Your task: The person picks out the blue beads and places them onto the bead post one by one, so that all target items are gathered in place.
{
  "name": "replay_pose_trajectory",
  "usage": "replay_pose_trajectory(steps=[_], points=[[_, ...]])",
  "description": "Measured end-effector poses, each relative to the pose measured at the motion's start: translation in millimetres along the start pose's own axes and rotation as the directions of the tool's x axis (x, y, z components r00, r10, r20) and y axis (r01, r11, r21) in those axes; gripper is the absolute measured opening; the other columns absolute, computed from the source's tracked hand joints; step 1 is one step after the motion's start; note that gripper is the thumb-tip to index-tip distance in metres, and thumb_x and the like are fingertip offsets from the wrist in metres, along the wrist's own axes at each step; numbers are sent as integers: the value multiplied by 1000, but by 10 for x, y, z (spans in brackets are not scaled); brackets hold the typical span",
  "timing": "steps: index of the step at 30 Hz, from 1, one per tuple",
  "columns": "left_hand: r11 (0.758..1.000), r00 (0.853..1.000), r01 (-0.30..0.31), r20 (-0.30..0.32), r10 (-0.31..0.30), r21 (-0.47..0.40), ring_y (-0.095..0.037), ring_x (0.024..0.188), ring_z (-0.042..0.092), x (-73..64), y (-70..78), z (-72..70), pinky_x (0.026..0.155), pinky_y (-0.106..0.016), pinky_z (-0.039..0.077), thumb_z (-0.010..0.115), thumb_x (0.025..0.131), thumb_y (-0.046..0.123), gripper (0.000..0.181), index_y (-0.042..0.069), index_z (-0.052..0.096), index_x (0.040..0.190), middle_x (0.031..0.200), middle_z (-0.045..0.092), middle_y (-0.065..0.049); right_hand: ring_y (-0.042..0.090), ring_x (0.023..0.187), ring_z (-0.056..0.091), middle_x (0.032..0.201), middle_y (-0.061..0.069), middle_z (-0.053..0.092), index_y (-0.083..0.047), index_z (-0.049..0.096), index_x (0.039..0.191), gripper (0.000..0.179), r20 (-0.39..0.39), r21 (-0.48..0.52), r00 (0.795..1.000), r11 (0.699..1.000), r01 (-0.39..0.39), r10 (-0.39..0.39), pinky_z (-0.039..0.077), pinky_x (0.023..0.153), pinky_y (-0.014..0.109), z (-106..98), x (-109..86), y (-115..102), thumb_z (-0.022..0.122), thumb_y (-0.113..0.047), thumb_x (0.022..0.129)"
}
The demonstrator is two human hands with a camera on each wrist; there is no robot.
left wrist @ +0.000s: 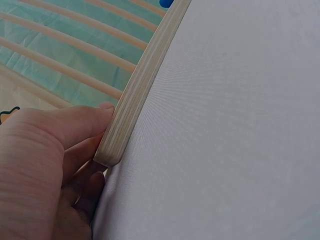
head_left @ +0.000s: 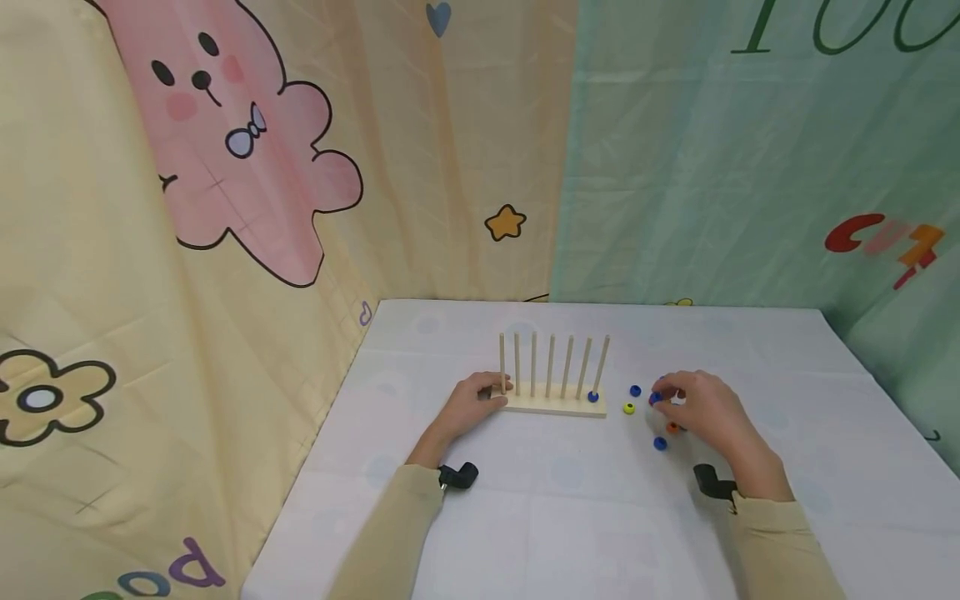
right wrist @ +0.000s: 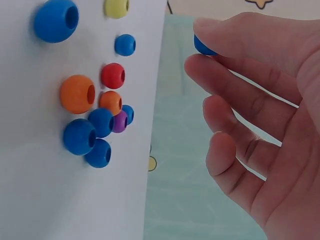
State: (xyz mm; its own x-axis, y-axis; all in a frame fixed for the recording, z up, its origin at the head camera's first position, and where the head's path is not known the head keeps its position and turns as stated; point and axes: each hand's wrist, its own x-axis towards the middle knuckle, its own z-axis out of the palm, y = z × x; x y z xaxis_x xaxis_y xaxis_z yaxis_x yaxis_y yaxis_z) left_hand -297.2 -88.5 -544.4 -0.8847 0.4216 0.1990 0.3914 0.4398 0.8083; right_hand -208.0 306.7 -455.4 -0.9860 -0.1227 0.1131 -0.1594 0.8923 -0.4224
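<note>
My left hand [head_left: 476, 402] grips the left end of a wooden peg stand [head_left: 555, 405], thumb along its front edge. Seven-odd upright dowels are not all bare: at the foot of the rightmost one sits a blue bead [head_left: 593, 397]. In the left wrist view the thumb and fingers hold the corner of the base [left wrist: 135, 95]. Right of the stand, my right hand [head_left: 705, 408] pinches another blue bead [right wrist: 202, 46] between thumb and index finger, raised above the table. The other fingers are loosely bent.
Loose beads lie on the white-covered table [head_left: 547, 508], among them a yellow bead [head_left: 629, 408], an orange bead [right wrist: 77, 94], a red bead [right wrist: 113, 76], a purple bead [right wrist: 120, 121] and several blue ones. Printed curtains [head_left: 465, 150] hang behind the table.
</note>
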Motion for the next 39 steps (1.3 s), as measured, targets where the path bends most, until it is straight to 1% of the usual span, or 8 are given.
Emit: replay_pose_trajectory(steps=[3, 6, 9, 14, 25, 32, 35, 39], points=[[1000, 1000, -8, -3, 8, -3, -18, 128, 52, -3, 10, -3, 106, -41, 42, 73, 94, 19, 22, 21, 74, 116, 128, 66, 6, 34, 97, 60, 94, 2, 70, -13, 76, 104, 19, -11, 14, 1000, 1000, -1, 1, 52, 76, 49, -20, -5, -23, 81, -18, 86], [1000, 1000, 3, 1, -3, -2, -16, 128, 52, -8, 23, -6, 106, -39, 42, 73, 94, 19, 22, 21, 74, 116, 128, 66, 7, 35, 98, 61, 95, 3, 71, -13, 76, 105, 20, -21, 29, 1000, 1000, 5, -4, 52, 75, 49, -45, -7, -56, 81, -19, 87], [1000, 1000, 14, 4, -14, 6, -15, 130, 51, -6, 22, -5, 106, -38, 41, 73, 94, 19, 23, 22, 74, 117, 128, 65, 8, 34, 96, 62, 94, 3, 71, -13, 76, 106, 20, -39, 32, 999, 999, 8, -7, 52, 70, 44, -75, -9, -99, 81, -18, 87], [1000, 1000, 15, -2, -15, 7, -17, 130, 51, 3, 14, -7, 108, -40, 40, 73, 94, 20, 23, 22, 74, 117, 129, 65, 7, 32, 93, 62, 92, 3, 70, -11, 75, 109, 23, -63, 36, 998, 999, 8, -6, 49, 63, 36, -133, -6, -188, 80, -16, 87], [1000, 1000, 30, 11, -29, -10, -14, 127, 52, 5, -15, -2, 106, -40, 41, 73, 94, 22, 22, 23, 74, 116, 127, 66, 10, 30, 92, 60, 92, 4, 70, -11, 75, 109, 24, -126, 19, 992, 1000, 0, 2, 50, 67, 43, -176, -3, -312, 80, -17, 87], [1000, 1000, 23, 4, -23, 8, -17, 129, 52, 1, -4, -5, 106, -42, 42, 73, 94, 23, 24, 23, 74, 118, 128, 65, 8, 33, 97, 57, 100, 8, 72, -10, 73, 113, 28, -159, 63, 986, 997, -35, 45, 50, 73, 46, -193, 4, -419, 80, -18, 88], [1000, 1000, 21, 6, -21, 8, -19, 130, 52, -1, 1, -5, 106, -42, 42, 73, 94, 23, 26, 21, 73, 120, 129, 65, 7, 33, 98, 57, 101, 8, 72, -10, 73, 113, 28, -179, 71, 983, 997, -29, 41, 50, 73, 47, -209, 15, -457, 80, -17, 88], [999, 1000, 30, 10, -30, 14, -16, 129, 52, 10, 1, -1, 106, -40, 42, 73, 95, 23, 27, 21, 73, 122, 128, 65, 9, 33, 97, 58, 100, 8, 73, -9, 73, 113, 27, -207, 71, 978, 997, -15, 29, 49, 74, 47, -227, 25, -491, 80, -15, 88]])
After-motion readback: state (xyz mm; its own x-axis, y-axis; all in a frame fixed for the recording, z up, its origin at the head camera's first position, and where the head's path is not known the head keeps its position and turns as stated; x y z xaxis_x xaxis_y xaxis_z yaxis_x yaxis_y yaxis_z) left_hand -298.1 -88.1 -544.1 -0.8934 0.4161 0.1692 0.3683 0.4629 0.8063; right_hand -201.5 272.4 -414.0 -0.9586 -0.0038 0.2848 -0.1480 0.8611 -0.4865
